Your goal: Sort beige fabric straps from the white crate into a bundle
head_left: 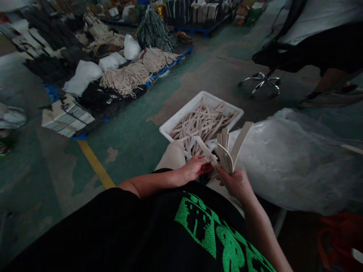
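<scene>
My right hand [236, 183] is closed round a bundle of beige flat strips [230, 147] that fan upward from my fist. My left hand [195, 167] pinches one beige strip [204, 149] just left of the bundle, its fingers closed on the strip's lower end. Both hands hover over my lap, close together. Right behind them a white plastic tray [170, 126] sits on the floor, filled with many loose beige strips [202, 121].
A large clear plastic bag [295, 158] bulges at my right. Another person sits on a black swivel chair [266, 60] at the back right. Blue pallets [159, 73] with bundled cords, white sacks [85, 73] and stacked goods line the left across the green floor [136, 124].
</scene>
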Motion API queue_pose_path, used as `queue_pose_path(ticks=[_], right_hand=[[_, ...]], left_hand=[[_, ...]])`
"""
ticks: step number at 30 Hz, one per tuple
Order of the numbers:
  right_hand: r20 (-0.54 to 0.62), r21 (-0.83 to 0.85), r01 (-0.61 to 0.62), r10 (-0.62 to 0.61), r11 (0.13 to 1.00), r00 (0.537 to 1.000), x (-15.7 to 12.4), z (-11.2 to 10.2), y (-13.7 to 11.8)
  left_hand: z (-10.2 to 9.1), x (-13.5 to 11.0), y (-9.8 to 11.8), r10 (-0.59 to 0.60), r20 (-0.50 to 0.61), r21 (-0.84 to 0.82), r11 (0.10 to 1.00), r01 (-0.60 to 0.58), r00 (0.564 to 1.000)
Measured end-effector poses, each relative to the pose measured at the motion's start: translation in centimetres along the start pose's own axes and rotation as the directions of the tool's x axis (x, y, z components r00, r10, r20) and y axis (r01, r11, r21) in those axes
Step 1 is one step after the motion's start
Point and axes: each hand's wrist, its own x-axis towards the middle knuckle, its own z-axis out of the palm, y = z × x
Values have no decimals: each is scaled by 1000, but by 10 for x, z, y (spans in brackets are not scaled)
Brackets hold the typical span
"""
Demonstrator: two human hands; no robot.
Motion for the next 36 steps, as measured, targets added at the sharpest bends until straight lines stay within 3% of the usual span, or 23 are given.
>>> queue_pose_path(ticks=[7,12,18,23,28,33,36], right_hand=[[43,-51,8,-6,999,999,0,-10,-2],[-44,-85,19,-23,996,999,6,-8,-8],[-34,-67,-26,24,997,999,-1,-12,-6],[-80,-135,10,-21,991,997,5,-7,-12],[-30,-50,-25,23,998,999,2,-8,-10],[-115,-133,18,-34,991,993,3,-3,-7],[-94,-65,-7,1,998,996,2,-2,-4]], left_hand=[[5,2,9,115,-76,-63,991,-120,990],[10,-1,-6,96,83,12,995,-98,992],[3,7,5,170,-53,-21,985,-171,984],[11,1,-2,162,78,19,986,-164,984],[6,6,10,282,-62,17,959,-281,957],[9,4,-5,195,68,55,979,-199,978],[11,6,0,249,33,34,968,-250,968]])
